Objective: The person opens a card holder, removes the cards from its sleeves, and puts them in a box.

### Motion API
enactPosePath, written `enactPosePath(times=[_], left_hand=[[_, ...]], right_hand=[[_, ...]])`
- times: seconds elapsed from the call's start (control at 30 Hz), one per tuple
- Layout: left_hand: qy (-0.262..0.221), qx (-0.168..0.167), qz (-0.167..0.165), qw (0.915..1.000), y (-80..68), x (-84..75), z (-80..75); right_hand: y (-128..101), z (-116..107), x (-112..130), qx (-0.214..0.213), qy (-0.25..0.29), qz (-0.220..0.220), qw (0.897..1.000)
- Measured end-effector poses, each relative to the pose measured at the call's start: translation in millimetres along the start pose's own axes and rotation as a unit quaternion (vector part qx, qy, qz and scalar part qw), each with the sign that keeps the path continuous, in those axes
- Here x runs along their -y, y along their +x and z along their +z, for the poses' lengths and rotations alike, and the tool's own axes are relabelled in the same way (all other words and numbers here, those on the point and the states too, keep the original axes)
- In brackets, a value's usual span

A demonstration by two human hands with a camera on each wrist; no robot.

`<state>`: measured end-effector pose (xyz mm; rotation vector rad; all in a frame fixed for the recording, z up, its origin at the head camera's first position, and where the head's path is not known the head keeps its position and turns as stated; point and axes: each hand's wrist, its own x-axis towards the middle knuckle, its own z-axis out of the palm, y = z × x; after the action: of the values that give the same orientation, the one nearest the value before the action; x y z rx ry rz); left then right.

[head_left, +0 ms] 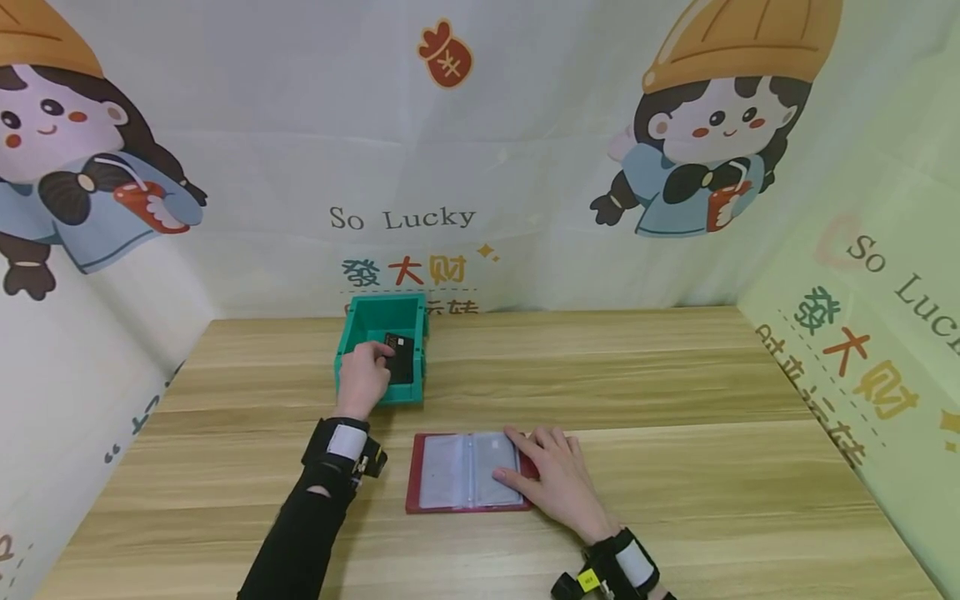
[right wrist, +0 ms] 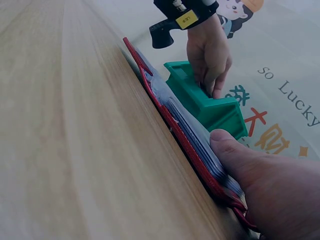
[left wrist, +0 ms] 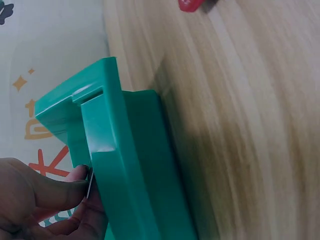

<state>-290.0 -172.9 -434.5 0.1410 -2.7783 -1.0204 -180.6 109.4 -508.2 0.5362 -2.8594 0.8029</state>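
At eleven o'clock, the left hand (head_left: 363, 379) pinched a black card (head_left: 403, 364) inside a green plastic bin (head_left: 397, 394); the outspread right hand (head_left: 559, 481) touched a red-covered booklet (head_left: 444, 471).

We see a black card (head_left: 404, 369) inside the green bin (head_left: 386, 313). Nearer us than the bin, the booklet cover (head_left: 414, 475) is red.

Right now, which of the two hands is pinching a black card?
The left hand, reaching into the green bin, pinches the black card; the right hand instead rests on the open red card holder.
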Motion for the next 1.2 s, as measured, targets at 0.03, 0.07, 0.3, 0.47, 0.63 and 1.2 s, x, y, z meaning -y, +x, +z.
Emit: enactPosePath(times=[0.03,0.07,0.3,0.47,0.63,1.2], left_hand=[[0.001,0.004,-0.001,1.0000,0.2,0.0,0.4],[0.004,0.008,-0.002,1.0000,0.4,0.0,0.8],[0.031,0.023,0.008,0.9992,2.8,0.1,3.7],[0.046,0.045,-0.006,0.9979,2.1,-1.6,6.1],[0.067,0.071,-0.021,0.9950,0.0,-3.2,8.0],[0.125,0.111,-0.004,0.9860,-4.7,-4.3,9.0]], right_hand=[[0,0,0,0.001,0.001,0.001,1.000],[0,0,0,0.001,0.002,0.001,1.000],[0,0,1,-0.001,0.007,0.002,1.000],[0,1,0,-0.003,0.009,0.003,1.000],[0,1,0,-0.003,0.005,-0.001,1.000],[0,0,1,-0.008,0.008,-0.002,1.000]])
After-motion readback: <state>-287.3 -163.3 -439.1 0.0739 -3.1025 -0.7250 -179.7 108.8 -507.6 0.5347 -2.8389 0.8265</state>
